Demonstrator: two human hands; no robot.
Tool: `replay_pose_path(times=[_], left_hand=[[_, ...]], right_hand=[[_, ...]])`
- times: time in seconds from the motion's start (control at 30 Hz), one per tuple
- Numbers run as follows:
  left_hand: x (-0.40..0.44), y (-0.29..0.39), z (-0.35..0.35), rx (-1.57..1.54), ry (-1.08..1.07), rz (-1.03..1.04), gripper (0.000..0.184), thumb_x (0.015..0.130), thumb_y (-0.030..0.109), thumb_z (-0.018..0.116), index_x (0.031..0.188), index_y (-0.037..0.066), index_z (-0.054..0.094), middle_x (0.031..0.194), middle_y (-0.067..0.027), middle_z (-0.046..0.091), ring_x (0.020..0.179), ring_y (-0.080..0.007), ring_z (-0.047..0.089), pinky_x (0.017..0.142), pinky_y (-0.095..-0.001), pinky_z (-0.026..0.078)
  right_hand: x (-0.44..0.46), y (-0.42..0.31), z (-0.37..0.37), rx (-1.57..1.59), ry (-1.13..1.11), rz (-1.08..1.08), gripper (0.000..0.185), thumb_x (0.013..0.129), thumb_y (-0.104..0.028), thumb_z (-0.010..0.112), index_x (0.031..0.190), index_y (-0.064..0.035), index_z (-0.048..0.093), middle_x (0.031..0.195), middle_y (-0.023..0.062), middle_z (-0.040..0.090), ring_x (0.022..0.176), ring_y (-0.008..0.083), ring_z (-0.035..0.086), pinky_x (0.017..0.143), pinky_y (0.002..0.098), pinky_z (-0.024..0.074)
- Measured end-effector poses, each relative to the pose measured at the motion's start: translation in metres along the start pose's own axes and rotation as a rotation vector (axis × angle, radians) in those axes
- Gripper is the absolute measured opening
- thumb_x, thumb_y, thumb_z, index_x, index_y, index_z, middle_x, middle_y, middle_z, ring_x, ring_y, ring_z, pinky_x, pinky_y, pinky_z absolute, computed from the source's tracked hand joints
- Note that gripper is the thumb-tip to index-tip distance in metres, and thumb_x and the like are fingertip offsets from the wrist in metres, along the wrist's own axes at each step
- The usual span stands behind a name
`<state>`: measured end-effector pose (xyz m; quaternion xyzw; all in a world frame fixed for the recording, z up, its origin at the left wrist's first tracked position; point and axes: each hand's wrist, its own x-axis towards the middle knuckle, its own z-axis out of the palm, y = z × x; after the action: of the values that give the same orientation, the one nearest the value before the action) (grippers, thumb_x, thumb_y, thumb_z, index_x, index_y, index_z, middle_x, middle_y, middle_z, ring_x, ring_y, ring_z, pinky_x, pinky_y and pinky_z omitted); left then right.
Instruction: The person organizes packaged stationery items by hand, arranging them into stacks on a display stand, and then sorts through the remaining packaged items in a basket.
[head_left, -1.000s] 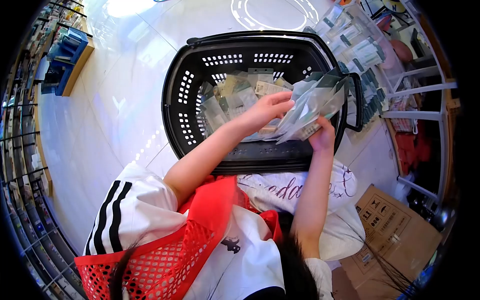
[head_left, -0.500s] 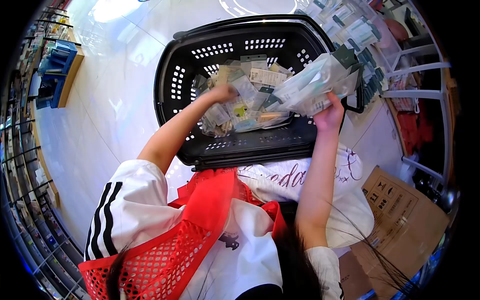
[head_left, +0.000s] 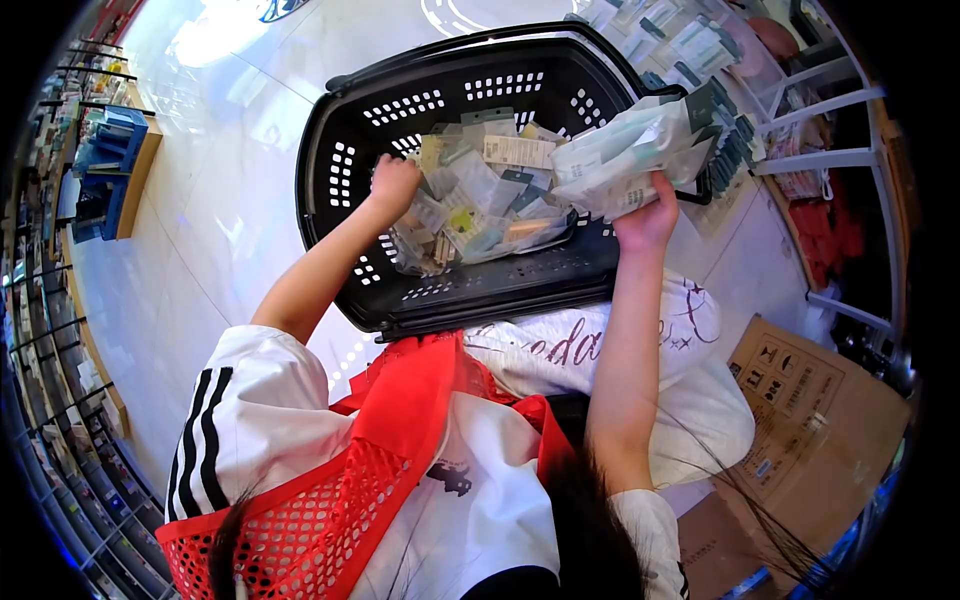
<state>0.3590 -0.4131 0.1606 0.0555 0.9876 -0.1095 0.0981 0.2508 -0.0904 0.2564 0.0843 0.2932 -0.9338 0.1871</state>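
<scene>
A black basket (head_left: 470, 285) with perforated walls stands in front of me, with several clear packets (head_left: 480, 185) heaped inside. Over its right side, my right hand (head_left: 648, 215) grips a fanned bundle of clear packets (head_left: 620, 155) with dark green tops. My left hand (head_left: 397, 180) is inside the basket at the left edge of the heap, fingers curled; what they hold, if anything, is too small to name.
Rows of similar packets (head_left: 690, 45) lie on the floor at the upper right beside a white metal frame (head_left: 825, 160). A cardboard box (head_left: 815, 420) is at the lower right. Shelves line the left, near a blue rack (head_left: 110, 170).
My left hand has left the bundle and moved left to the heap's far side. The bundle stays in my right hand. The basket appears further up and left in view.
</scene>
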Motion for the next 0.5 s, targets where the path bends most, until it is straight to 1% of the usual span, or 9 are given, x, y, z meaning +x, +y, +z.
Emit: replay_pose_path(times=[0.03,0.07,0.13,0.17,0.27,0.3,0.4,0.5], left_hand=[[-0.003,-0.004,-0.020,-0.165,0.023,-0.049,0.004,0.063,0.012,0.059,0.065,0.008,0.059,0.073,-0.0056,0.059,0.072,-0.0236,0.059,0.067,-0.0360,0.041],[-0.002,-0.011,-0.027,-0.454,-0.045,-0.113,0.004,0.064,0.010,0.059,0.064,0.006,0.057,0.072,-0.0067,0.059,0.070,-0.0211,0.058,0.068,-0.0329,0.042],[0.002,-0.022,-0.040,-0.934,-0.246,-0.256,0.006,0.068,0.009,0.057,0.072,0.004,0.058,0.076,-0.0067,0.060,0.074,-0.0167,0.059,0.068,-0.0297,0.044],[-0.003,-0.019,-0.056,-1.294,-0.237,-0.271,0.017,0.074,0.009,0.053,0.090,0.002,0.057,0.085,-0.0079,0.060,0.081,-0.0137,0.058,0.071,-0.0275,0.046],[-0.014,-0.003,-0.086,-1.981,-0.185,-0.388,0.028,0.077,0.009,0.048,0.103,-0.001,0.054,0.093,-0.0091,0.060,0.084,-0.0152,0.058,0.078,-0.0292,0.045],[-0.017,0.002,-0.092,-2.068,-0.190,-0.411,0.030,0.079,0.007,0.045,0.107,-0.003,0.049,0.100,-0.0093,0.057,0.086,-0.0159,0.058,0.080,-0.0289,0.045],[-0.019,0.020,-0.098,-2.260,-0.133,-0.339,0.031,0.078,0.007,0.045,0.108,-0.001,0.047,0.099,-0.0095,0.057,0.088,-0.0169,0.058,0.080,-0.0303,0.046],[-0.020,0.034,-0.111,-2.379,-0.119,-0.286,0.034,0.076,0.005,0.047,0.110,0.000,0.045,0.100,-0.0087,0.056,0.090,-0.0169,0.057,0.081,-0.0304,0.046]], right_hand=[[0.000,0.000,-0.001,0.008,0.004,-0.002,0.048,0.076,-0.019,0.053,0.120,-0.0053,0.042,0.118,0.0099,0.049,0.110,0.0277,0.045,0.095,0.0444,0.0331],[0.001,0.000,-0.002,0.015,0.007,-0.004,0.047,0.076,-0.019,0.053,0.120,-0.0053,0.042,0.118,0.0098,0.049,0.110,0.0277,0.045,0.094,0.0442,0.0334],[0.002,0.001,-0.003,0.023,0.011,-0.003,0.047,0.076,-0.019,0.053,0.119,-0.0054,0.043,0.118,0.0096,0.049,0.110,0.0277,0.045,0.094,0.0441,0.0338],[0.002,0.001,-0.002,0.024,0.012,-0.001,0.046,0.075,-0.019,0.053,0.119,-0.0054,0.043,0.118,0.0095,0.049,0.110,0.0277,0.045,0.094,0.0440,0.0340],[0.002,0.001,0.000,0.029,0.019,0.009,0.046,0.075,-0.018,0.053,0.119,-0.0054,0.044,0.117,0.0095,0.049,0.109,0.0278,0.046,0.093,0.0442,0.0341],[0.002,0.001,0.001,0.031,0.023,0.013,0.046,0.075,-0.018,0.053,0.118,-0.0054,0.044,0.117,0.0095,0.049,0.109,0.0278,0.046,0.093,0.0443,0.0341],[0.002,0.001,-0.003,0.046,0.007,0.011,0.048,0.075,-0.018,0.053,0.119,-0.0053,0.043,0.117,0.0099,0.049,0.109,0.0280,0.046,0.093,0.0449,0.0341],[0.002,0.001,-0.005,0.048,0.017,0.006,0.049,0.074,-0.018,0.054,0.120,-0.0050,0.043,0.118,0.0101,0.049,0.110,0.0283,0.045,0.094,0.0454,0.0339]])
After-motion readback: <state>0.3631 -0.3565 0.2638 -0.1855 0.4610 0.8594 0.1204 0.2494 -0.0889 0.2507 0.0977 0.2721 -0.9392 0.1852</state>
